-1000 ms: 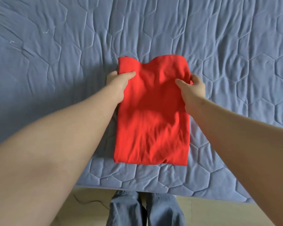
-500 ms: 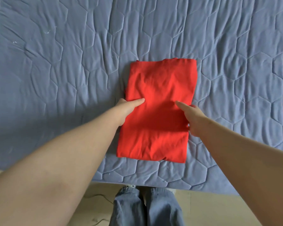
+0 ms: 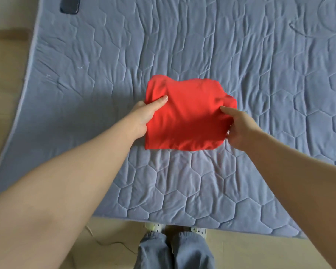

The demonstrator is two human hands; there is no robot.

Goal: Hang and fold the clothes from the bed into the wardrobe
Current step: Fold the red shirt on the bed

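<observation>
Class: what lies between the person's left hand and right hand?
In the head view, the folded red garment lies between the left hand and right hand; each grips one side of it.

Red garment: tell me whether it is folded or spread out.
Folded. The red garment is a compact layered bundle on the blue quilt; the left hand and right hand grip its sides.

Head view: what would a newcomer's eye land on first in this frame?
The bright red folded garment in the middle of the view stands out most against the blue quilted bed cover. The left hand grips its left edge and the right hand grips its right edge. A dark flat object lies at the cover's far left corner, cut off by the frame.
</observation>
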